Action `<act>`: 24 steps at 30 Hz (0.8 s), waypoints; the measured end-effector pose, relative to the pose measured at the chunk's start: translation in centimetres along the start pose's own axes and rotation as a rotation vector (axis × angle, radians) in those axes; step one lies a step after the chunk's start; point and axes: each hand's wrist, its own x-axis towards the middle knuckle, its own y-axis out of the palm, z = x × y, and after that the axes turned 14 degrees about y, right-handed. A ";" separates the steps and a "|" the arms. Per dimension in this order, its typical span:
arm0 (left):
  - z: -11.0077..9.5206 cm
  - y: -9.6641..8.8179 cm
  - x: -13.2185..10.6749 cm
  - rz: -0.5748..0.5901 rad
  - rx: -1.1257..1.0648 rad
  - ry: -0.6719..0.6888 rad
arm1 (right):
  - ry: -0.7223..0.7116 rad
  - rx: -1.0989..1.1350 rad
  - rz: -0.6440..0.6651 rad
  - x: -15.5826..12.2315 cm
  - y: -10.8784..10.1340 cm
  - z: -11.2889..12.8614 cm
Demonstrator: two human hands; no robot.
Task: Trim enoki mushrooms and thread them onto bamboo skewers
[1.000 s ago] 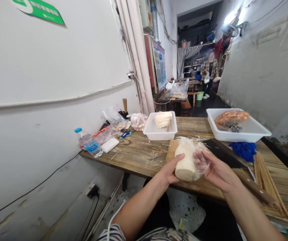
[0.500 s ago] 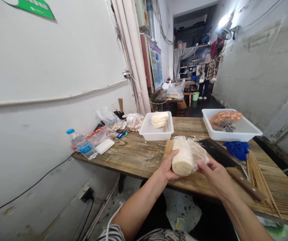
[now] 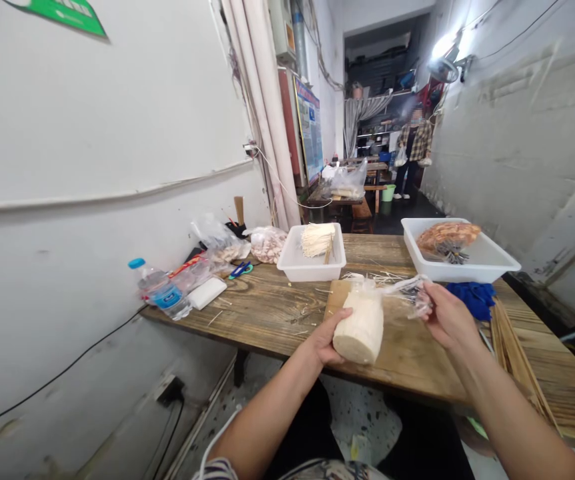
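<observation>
I see left hand (image 3: 324,338) clamped on pale bundle (image 3: 361,327), long axis pointing away from me; right hand (image 3: 446,315), apart, at bundle's right, pinches plastic wrap (image 3: 419,297).

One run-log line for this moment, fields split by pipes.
left hand: holds pale cylinder | right hand: pinches clear plastic wrap | wrap: spans from cylinder to right hand | below: wooden board
</observation>
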 end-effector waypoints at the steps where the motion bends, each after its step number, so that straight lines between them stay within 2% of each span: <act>1: -0.1 -0.2 0.0 0.013 0.016 -0.004 | -0.024 -0.016 -0.018 0.5 0.1 0.6; 5: -0.3 -0.6 0.1 0.040 0.065 -0.016 | -0.075 -0.111 -0.060 2.4 1.3 3.1; 10: -0.5 -0.9 0.4 0.066 0.116 -0.027 | -0.040 -0.197 -0.068 4.9 3.4 5.4; 15: -0.4 -1.2 0.4 0.084 0.144 -0.024 | -0.039 -0.201 -0.113 7.5 4.7 6.0; 24: -0.4 -2.2 0.9 0.096 0.192 -0.021 | -0.041 -0.196 -0.246 11.8 5.6 6.7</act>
